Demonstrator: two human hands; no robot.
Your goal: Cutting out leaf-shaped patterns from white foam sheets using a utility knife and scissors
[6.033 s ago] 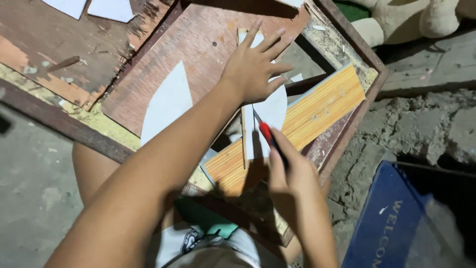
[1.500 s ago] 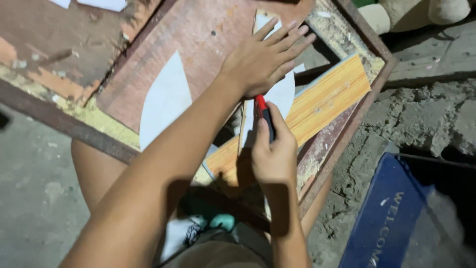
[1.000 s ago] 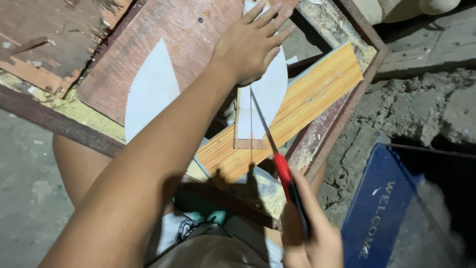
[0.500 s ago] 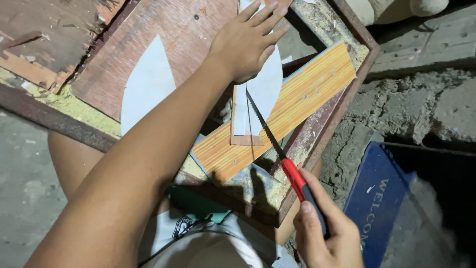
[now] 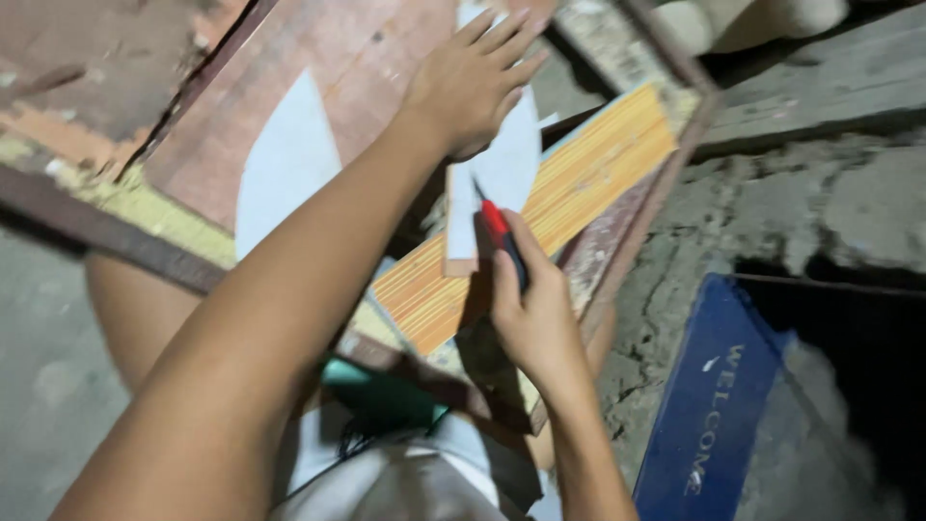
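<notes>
Left hand [image 5: 470,85]: you press it flat, fingers spread, on the white paper piece [image 5: 508,166].
Right hand [image 5: 533,311]: clamped around the red-handled knife [image 5: 502,234], its tip at the paper.
Paper: lying across the orange wooden board [image 5: 579,198].

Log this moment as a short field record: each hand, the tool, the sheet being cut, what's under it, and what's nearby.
left hand: flat, fingers spread, pressing down on the pale sheet
right hand: gripping the red-handled cutter
red-handled cutter: tip at the pale sheet, just below the left hand
pale sheet: curved edge, lying over the striped orange board
striped orange board: laid diagonally on the worn wooden frame
second pale piece: leaf-shaped, on the reddish panel, left of the forearm
blue mat: on the rough floor, lower right
</notes>
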